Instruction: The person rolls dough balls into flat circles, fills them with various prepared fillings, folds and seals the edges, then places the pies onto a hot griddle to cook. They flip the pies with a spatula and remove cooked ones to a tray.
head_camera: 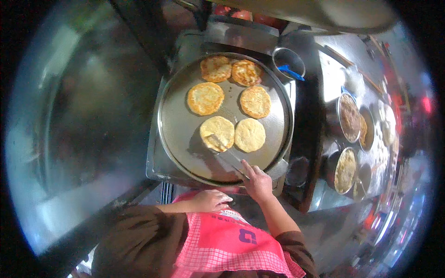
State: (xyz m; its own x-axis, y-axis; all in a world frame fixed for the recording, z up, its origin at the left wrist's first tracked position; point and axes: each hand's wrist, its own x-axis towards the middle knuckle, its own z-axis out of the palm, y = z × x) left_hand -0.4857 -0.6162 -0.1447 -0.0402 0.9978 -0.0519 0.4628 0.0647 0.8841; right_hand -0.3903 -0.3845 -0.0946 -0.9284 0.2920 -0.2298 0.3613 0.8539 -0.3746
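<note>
My right hand (259, 182) grips metal tongs (231, 163) at the near edge of a round, dark griddle pan (187, 161). One tip of the tongs lies over the near part of a pale flatbread (219, 127); the other is at that bread's near rim. Right beside it sits a second pale flatbread (250, 135). Farther back are browned flatbreads, among them one at the left (205, 98), one at the right (255, 102) and a darker one (247, 72) by the back rim. My left hand (212, 201) rests against the pink apron (222, 236), holding nothing.
Behind the pan's right rim stands a metal container (288, 57) with a blue-handled tool (291, 73) across it. On the right-hand worktable (321, 198) are bowls of filling (348, 118), (345, 170) and pale dough pieces (387, 128). A large curved metal surface (347, 15) overhangs the back.
</note>
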